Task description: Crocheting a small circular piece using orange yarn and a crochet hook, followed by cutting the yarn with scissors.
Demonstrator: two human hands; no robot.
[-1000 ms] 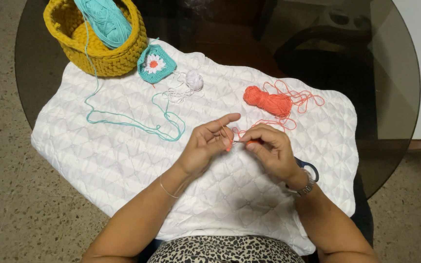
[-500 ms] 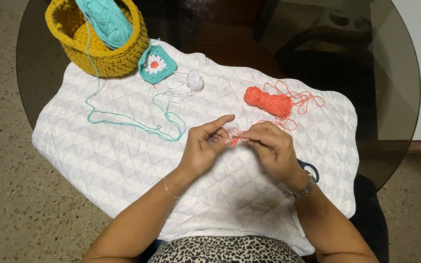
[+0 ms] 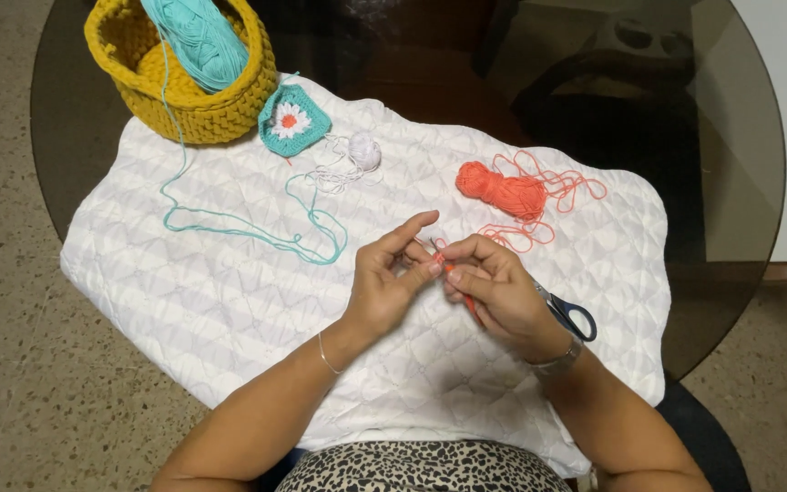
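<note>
Orange yarn strand (image 3: 441, 264) is being pinched between the left hand (image 3: 391, 284) and the right hand (image 3: 494, 290), which is also gripping a thin crochet hook (image 3: 466, 296); both are hovering over the white quilted cloth (image 3: 229, 301) so the loose orange yarn bundle (image 3: 503, 189) is feeding freely. Blue-handled scissors (image 3: 568, 316) are lying by the wrist.

over a white quilted cloth (image 3: 229, 301) on a round glass tabletop (image 3: 730, 164), the left hand (image 3: 389, 287) and right hand (image 3: 494, 287) meet, fingertips pinching a bit of orange yarn and a thin hook between them. blue-handled scissors (image 3: 571, 317) lie just beside the right wrist. an orange yarn ball (image 3: 501, 189) sits beyond the hands. a yellow basket (image 3: 184, 82) holds teal yarn (image 3: 198, 36); a teal daisy square (image 3: 291, 120) and a small white yarn ball (image 3: 364, 150) lie near it.
</note>
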